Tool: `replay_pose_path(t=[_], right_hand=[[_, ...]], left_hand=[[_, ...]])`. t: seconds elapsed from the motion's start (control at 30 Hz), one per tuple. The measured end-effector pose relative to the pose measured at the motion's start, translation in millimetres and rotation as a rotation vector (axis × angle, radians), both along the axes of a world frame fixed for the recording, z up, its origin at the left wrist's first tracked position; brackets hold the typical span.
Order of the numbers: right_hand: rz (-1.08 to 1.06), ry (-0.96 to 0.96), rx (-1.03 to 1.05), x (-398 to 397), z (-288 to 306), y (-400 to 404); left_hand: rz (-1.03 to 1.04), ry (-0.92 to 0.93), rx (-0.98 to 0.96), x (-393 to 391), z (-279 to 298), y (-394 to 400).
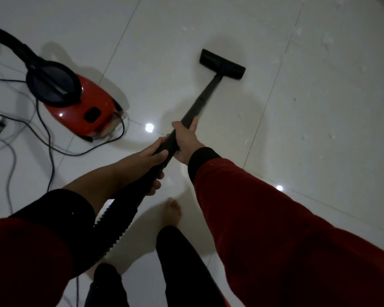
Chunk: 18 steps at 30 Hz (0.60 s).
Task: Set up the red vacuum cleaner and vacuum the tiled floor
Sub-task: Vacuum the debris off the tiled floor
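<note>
both hands grip the black wand (200, 103) — floor head (222, 64) seemingly flat on tiles (red vacuum (84, 107) left).

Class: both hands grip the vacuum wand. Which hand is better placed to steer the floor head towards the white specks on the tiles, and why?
Probably the right hand. It grips the wand nearer the floor head, on the same side as the specks. The left hand holds farther back, beside the ribbed hose.
</note>
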State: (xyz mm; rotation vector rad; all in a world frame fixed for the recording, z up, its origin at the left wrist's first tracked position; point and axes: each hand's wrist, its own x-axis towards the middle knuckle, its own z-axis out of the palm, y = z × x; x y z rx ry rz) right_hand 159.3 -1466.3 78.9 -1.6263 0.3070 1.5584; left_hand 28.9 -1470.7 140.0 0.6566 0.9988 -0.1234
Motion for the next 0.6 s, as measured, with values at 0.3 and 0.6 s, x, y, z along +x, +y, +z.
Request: replay_pose_path(t=[0.3,0.6], right_hand=[[-0.048,0.018,0.053,93.8,-9.4,73.3],[-0.123,-0.005,0.167,144.8,-31.7,152.6]], left_hand=[[0.057,-0.029,-0.039,79.0,-5.5,57.8],[0.042,-0.025,0.025,153.2,-39.6,155.1]])
